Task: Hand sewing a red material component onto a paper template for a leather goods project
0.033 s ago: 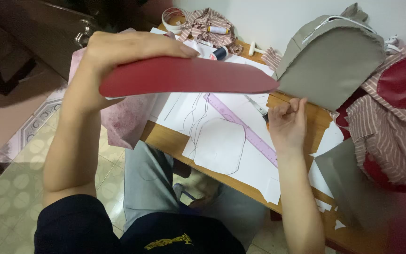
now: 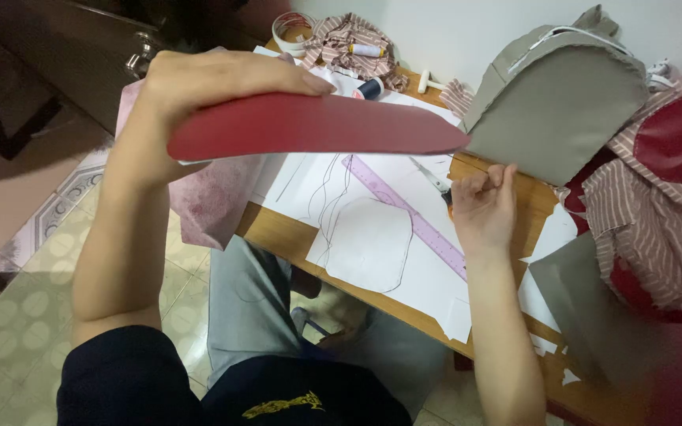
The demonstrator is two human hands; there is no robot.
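A wooden surface [image 2: 278, 229] carries white paper patterns [image 2: 372, 237] and a purple ruler [image 2: 416, 213]. The left hand [image 2: 207, 79], at ten o'clock, grips a long red piece [image 2: 309, 126] held above them. The right hand [image 2: 483, 209], at three o'clock, is curled shut beside a grey fabric shape [image 2: 554, 118]; what it pinches cannot be told.

The long strip [image 2: 317, 125] held in the left hand [image 2: 215, 79] is dark red. The bag shape [image 2: 562, 110] is grey. The ruler [image 2: 408, 211] is light purple and see-through. The paper [image 2: 372, 244] is white with thin dark lines drawn on it. The table [image 2: 278, 233] is brown wood. The cloth [image 2: 657, 229] at the side has red and white stripes. The floor [image 2: 33, 268] has pale green tiles with round spots.
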